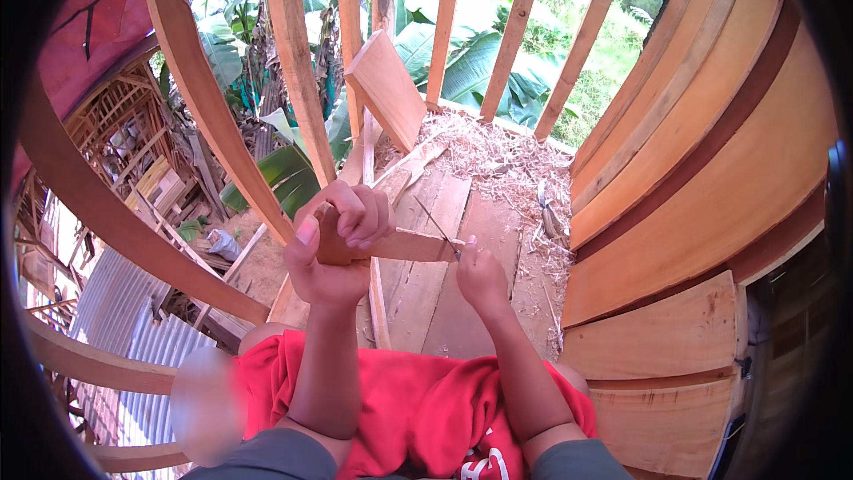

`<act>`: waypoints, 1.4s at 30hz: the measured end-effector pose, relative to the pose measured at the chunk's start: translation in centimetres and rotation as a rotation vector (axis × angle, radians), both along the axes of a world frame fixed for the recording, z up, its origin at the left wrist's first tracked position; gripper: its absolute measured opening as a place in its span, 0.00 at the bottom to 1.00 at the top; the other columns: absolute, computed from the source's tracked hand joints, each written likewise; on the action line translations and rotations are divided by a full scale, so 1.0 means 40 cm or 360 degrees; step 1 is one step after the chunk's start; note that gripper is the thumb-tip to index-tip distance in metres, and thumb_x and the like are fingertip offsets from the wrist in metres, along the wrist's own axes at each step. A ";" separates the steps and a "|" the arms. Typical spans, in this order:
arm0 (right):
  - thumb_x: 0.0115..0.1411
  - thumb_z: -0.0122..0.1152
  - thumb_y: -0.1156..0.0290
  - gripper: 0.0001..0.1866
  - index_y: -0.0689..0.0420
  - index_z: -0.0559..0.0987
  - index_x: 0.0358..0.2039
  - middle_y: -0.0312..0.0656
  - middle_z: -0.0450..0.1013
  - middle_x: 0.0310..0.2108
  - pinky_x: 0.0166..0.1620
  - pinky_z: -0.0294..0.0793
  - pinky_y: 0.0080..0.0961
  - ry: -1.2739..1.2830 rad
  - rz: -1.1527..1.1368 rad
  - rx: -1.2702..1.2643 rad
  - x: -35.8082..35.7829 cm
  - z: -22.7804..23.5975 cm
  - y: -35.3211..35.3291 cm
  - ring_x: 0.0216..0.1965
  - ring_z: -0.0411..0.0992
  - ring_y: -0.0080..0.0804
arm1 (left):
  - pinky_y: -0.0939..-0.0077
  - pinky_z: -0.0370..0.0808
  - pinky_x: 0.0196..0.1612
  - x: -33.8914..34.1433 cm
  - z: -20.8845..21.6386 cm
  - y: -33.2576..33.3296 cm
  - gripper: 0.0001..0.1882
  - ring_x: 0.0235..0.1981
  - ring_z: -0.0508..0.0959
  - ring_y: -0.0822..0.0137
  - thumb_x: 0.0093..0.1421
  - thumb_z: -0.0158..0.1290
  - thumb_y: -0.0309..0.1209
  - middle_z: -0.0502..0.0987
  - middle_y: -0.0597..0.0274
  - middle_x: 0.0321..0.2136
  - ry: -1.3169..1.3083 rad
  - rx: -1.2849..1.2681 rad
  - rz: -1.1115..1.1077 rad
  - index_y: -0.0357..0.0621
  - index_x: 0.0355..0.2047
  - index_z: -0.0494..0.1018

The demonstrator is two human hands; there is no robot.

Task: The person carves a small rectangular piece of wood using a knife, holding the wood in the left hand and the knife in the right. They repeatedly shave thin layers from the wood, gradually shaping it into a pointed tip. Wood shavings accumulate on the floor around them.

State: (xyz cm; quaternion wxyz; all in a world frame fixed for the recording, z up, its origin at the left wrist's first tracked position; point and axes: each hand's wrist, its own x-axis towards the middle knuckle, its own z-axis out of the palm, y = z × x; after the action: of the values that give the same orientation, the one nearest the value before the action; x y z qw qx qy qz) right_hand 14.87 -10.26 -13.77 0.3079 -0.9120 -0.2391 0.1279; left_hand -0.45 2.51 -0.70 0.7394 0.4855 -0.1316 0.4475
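A seated person's left hand [327,277] is wrapped around the broad, darker end of a shaped wooden piece [418,246], its fingers curled over the top and the thumb upright on the near side. The piece is held up above plank flooring [475,229], its narrower end pointing toward the right hand [482,276]. That hand, at the piece's right tip, is closed with the fingers tucked in, pinching the near end of a thin, dark, rod-like tool [435,221] (whether a file or a narrow blade, one cannot tell). The tool slants up and leftward past the piece's right end; whether it touches the wood is unclear.

Nearer the person than the piece, red cloth [400,391] covers the lap. Beyond the piece, a thick rectangular board [391,93] leans at a tilt, and pale wood shavings [498,147] lie heaped farther off to its right. Left of the piece rise upright wooden slats [302,62]; well to its right curves a plank wall [711,204]
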 end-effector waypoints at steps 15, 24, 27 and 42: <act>0.68 0.41 0.57 0.24 0.65 0.77 0.31 0.60 0.73 0.25 0.35 0.68 0.48 -0.0063 0.0536 0.0420 -0.002 0.021 -0.041 0.32 0.73 0.58 | 0.78 0.52 0.23 -0.011 -0.009 -0.018 0.24 0.20 0.56 0.74 0.59 0.44 0.52 0.56 0.68 0.16 -0.0039 0.0094 -0.0009 0.45 0.20 0.56; 0.67 0.42 0.56 0.22 0.58 0.80 0.32 0.56 0.75 0.29 0.38 0.71 0.49 -0.0117 0.0412 0.0313 0.038 -0.023 -0.045 0.34 0.74 0.58 | 0.75 0.55 0.27 0.012 -0.001 -0.044 0.22 0.19 0.55 0.74 0.57 0.44 0.52 0.55 0.71 0.15 -0.0002 -0.0009 0.0013 0.50 0.20 0.55; 0.66 0.42 0.55 0.22 0.58 0.80 0.31 0.56 0.75 0.28 0.39 0.72 0.49 -0.0238 0.0445 0.0193 0.031 -0.007 -0.030 0.34 0.74 0.57 | 0.75 0.55 0.27 0.014 0.006 -0.042 0.22 0.18 0.55 0.74 0.57 0.45 0.52 0.56 0.71 0.15 -0.0025 -0.0005 0.0048 0.50 0.20 0.55; 0.66 0.43 0.54 0.23 0.58 0.82 0.34 0.57 0.76 0.30 0.41 0.72 0.47 -0.0116 0.0203 -0.0169 0.123 -0.106 -0.069 0.36 0.75 0.55 | 0.76 0.53 0.26 0.027 0.013 -0.090 0.23 0.18 0.55 0.74 0.58 0.44 0.53 0.57 0.71 0.15 0.0033 0.0096 -0.0047 0.49 0.19 0.56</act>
State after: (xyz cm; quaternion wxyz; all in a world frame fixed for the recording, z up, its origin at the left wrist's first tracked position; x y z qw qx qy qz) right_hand 19.78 -13.03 -18.00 0.2414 -0.9139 -0.3007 0.1266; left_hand 0.63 -1.08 -0.18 0.7323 0.5101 -0.1445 0.4274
